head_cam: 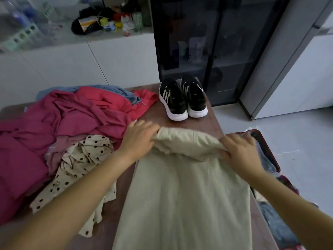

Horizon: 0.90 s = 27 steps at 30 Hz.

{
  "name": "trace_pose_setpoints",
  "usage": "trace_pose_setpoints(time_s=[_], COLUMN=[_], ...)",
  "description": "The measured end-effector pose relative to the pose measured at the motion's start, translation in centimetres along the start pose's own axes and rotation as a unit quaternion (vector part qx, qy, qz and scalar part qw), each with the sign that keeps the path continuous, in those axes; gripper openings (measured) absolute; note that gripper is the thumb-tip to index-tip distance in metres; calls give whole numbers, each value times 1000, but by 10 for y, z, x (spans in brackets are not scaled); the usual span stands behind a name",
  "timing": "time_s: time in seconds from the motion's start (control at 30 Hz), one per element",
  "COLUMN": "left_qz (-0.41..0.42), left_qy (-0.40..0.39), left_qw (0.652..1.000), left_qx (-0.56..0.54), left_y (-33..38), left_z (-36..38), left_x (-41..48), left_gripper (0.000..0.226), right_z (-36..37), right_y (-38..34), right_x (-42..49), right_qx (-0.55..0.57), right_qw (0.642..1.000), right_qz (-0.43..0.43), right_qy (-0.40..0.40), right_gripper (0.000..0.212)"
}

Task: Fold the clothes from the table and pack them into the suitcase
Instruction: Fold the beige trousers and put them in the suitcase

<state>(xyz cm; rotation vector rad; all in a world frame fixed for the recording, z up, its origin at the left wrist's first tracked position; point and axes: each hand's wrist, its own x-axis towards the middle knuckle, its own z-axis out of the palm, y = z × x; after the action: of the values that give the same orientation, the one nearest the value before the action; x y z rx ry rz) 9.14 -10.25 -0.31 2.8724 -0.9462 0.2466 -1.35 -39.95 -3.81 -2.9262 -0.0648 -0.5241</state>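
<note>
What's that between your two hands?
The folded-over end of the beige garment, held at its corners by the left hand and the right hand. The head view shows it.

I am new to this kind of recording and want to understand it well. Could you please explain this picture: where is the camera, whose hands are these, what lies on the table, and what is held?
There is no machine here: a person works with two bare hands. The single picture comes from a camera worn on the person's head, looking forward and down.

On the brown table lie a pile of pink and red clothes, a spotted cream garment, a blue knitted piece behind the pile, and a pair of black shoes at the far end. In front lies a long beige garment. The left hand and the right hand each grip its far end, which is folded over towards the person. A red suitcase lies open to the right of the table.
</note>
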Motion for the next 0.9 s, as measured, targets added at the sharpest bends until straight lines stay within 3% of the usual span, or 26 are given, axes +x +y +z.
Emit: trace_pose_setpoints(time_s=[0.1, 0.2, 0.3, 0.37, 0.47, 0.53, 0.7, 0.8, 0.9], left_qz=[89, 122, 118, 100, 71, 40, 27, 34, 9], left_qy=[14, -25, -134, -190, -141, -150, -334, -315, -225], left_qw=[996, 991, 981, 974, 987, 987, 942, 948, 973], left_qx=[26, 39, 72, 70, 32, 28, -4, -33, -50], left_y=[12, 14, 12, 14, 23, 33, 36, 27, 14], left_z=[7, 25, 42, 41, 29, 27, 60, 51, 42], left_x=[-62, -112, -140, -145, -135, -124, -114, -88, -47], left_gripper=[35, 36, 28, 37, 49, 57, 75, 68, 52], right_z=[-3, 1, 10, 13, 8, 8, 29, 28, 19], right_y=[-9, -24, -39, -42, -45, -50, -53, -45, -27], right_x=[-53, -95, -118, -123, -117, -110, -112, -90, -45], right_qx=[-1, 9, 22, 15, 23, 19, -36, -14, -6], right_qw=[998, 990, 977, 967, 972, 975, 951, 959, 988], right_qz=[-61, -122, -151, -157, -132, -100, -94, -103, -21], right_qy=[-7, -70, -152, -201, -194, -196, -293, -265, -154], right_gripper=[19, 22, 22, 34, 43, 49, 73, 68, 49])
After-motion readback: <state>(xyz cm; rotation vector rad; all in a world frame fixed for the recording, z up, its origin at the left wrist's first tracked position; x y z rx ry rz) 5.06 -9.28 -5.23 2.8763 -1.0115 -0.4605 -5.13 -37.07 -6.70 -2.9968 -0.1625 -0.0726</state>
